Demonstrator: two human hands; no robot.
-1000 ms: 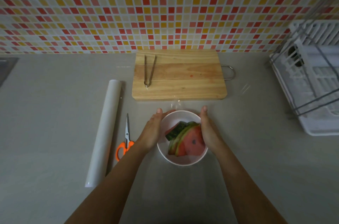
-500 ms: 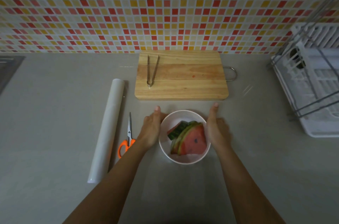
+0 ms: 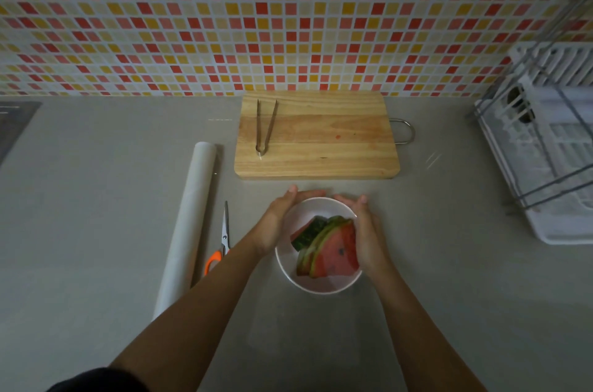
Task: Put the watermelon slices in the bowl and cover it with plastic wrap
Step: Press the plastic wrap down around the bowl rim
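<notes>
Bowl [image 3: 321,287] rim: L + R sides hidden under left hand [image 3: 276,226] and right hand [image 3: 367,239], which cup it. Watermelon slices [image 3: 332,255]: R part covered by right hand, count unclear. Film over bowl: too clear to tell. Scissors [image 3: 225,231]: orange handle half behind left forearm [image 3: 192,330]; roll [image 3: 192,215] near end too. Dish rack [image 3: 552,180] at worktop's [image 3: 96,231] R edge cut by frame, dark item inside blurred.

It's a home kitchen: red-and-yellow mosaic tiling [image 3: 288,22] runs across the top of the frame above a grey countertop [image 3: 96,199]. Wooden cutting board [image 3: 321,141] at centre, roll of plastic wrap [image 3: 192,215] to its left, white dish rack [image 3: 526,148] at the right edge.
</notes>
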